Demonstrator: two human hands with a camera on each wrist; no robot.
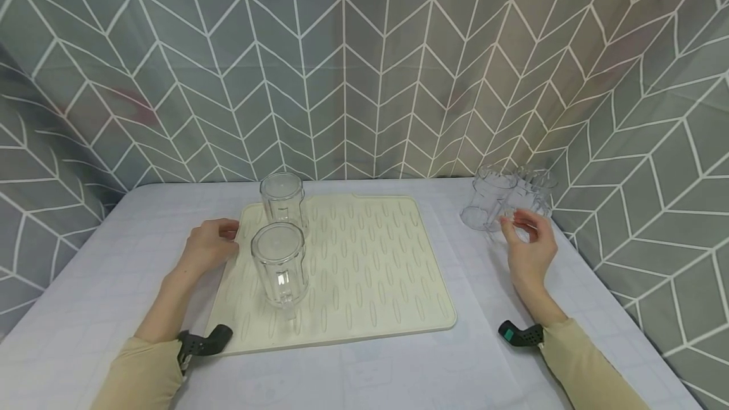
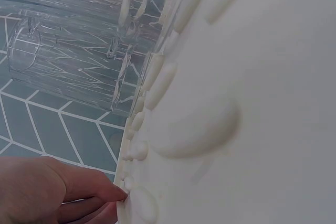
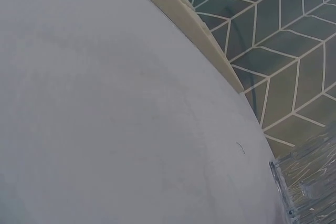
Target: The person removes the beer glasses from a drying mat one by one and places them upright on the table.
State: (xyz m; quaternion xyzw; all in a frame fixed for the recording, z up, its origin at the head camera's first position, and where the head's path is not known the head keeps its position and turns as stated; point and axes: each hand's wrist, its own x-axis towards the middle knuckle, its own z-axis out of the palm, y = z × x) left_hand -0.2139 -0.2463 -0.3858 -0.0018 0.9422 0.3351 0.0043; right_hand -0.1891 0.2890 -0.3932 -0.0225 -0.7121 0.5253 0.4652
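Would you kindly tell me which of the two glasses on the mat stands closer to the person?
The front glass, upright on the left part of the mat; the other glass stands behind it, near the far edge.

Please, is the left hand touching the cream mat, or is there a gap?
Touching. The left wrist view shows it: a fingertip of the left hand meets the edge of the mat, with no gap visible between them.

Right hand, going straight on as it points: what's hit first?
Likely the clear glasses right in front of the right hand. Depth is unclear there; it may already be touching one.
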